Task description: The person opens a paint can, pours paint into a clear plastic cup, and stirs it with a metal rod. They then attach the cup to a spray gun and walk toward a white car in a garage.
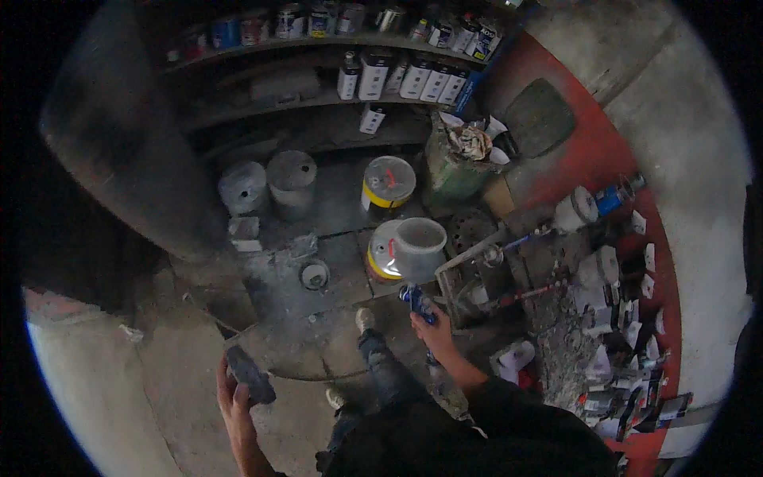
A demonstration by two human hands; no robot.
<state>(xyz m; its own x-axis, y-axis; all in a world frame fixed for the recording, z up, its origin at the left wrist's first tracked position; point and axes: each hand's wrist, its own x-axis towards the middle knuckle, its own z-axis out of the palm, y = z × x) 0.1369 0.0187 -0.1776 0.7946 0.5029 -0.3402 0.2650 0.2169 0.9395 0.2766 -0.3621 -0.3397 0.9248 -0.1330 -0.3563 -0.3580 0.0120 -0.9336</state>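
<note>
Got my right grip (434,324) wrapped round the blue spray gun (416,303), so I'd hold it steady. My left grip (234,400) is clamped on a dark pad (250,376), best held clear

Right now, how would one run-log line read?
left hand: holds dark grey pad; right hand: holds blue spray gun; ahead: yellow-banded drums

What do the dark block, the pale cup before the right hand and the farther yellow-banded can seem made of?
Dark block: matte, perhaps foam or rubber; blur leaves this open.
Pale cup: probably satin plastic, since it looks milky.
Farther can: likely dull metal, judging by its grey top.
</note>
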